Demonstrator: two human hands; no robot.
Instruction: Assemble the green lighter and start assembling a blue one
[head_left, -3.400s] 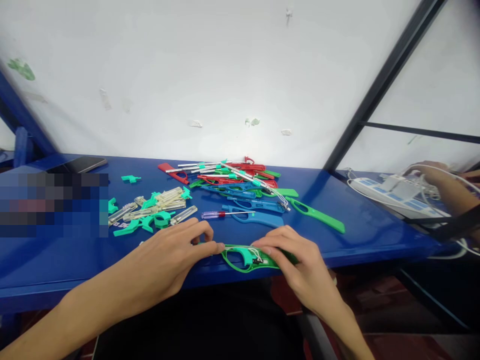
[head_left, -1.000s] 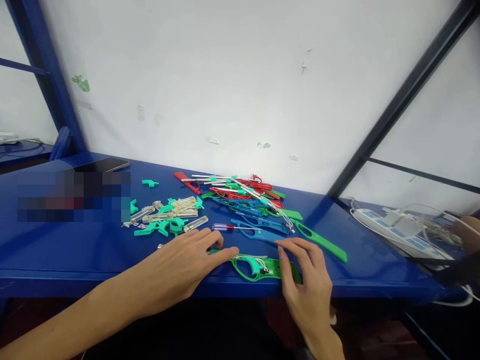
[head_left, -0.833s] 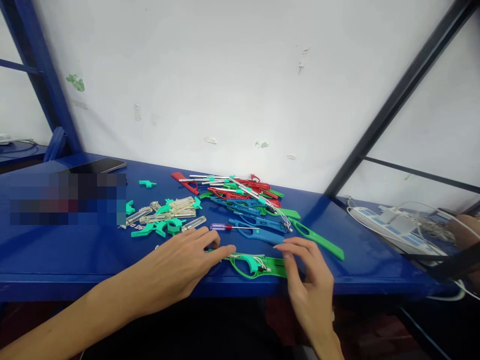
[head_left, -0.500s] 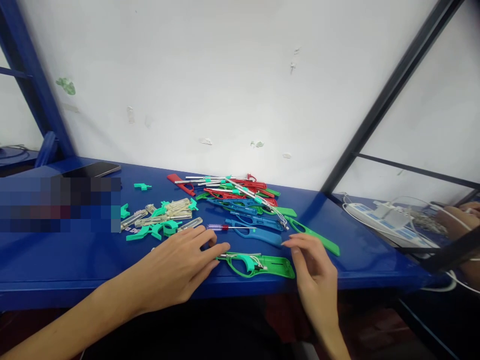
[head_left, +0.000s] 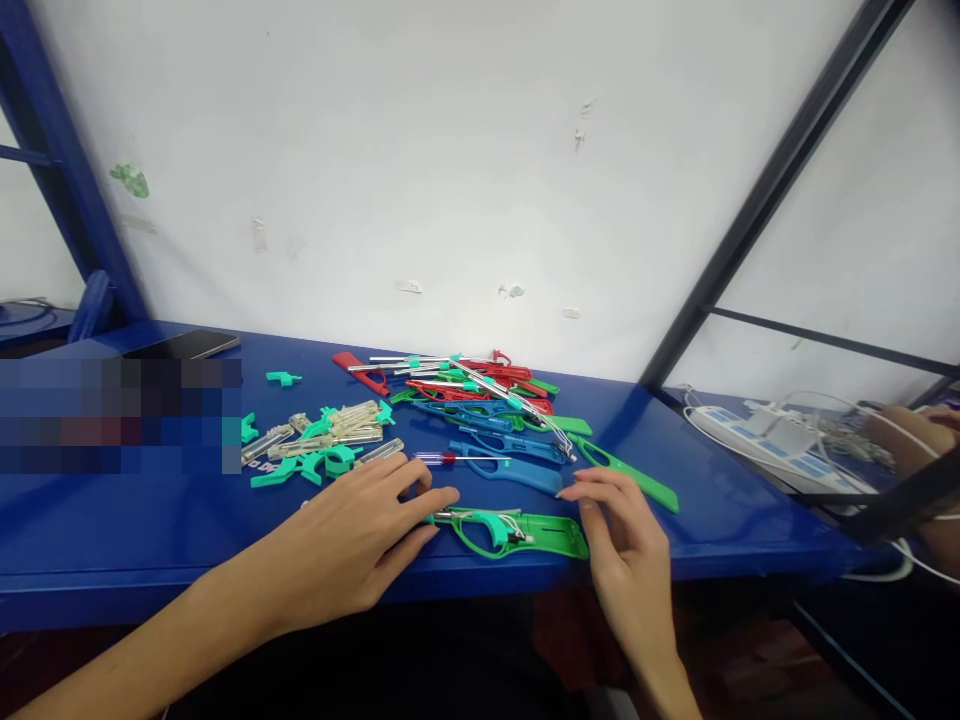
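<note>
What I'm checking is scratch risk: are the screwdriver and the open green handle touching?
Apart: the head view shows blue table between the screwdriver and open green handle.

no readable text, no legible labels, brands or numbers

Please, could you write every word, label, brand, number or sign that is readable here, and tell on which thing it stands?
No text can be read anywhere.
Purple marks by the clear parts: too small to tell if they are letters.
Power strip: too blurred.
Phone, green shell: no readable text.
</note>
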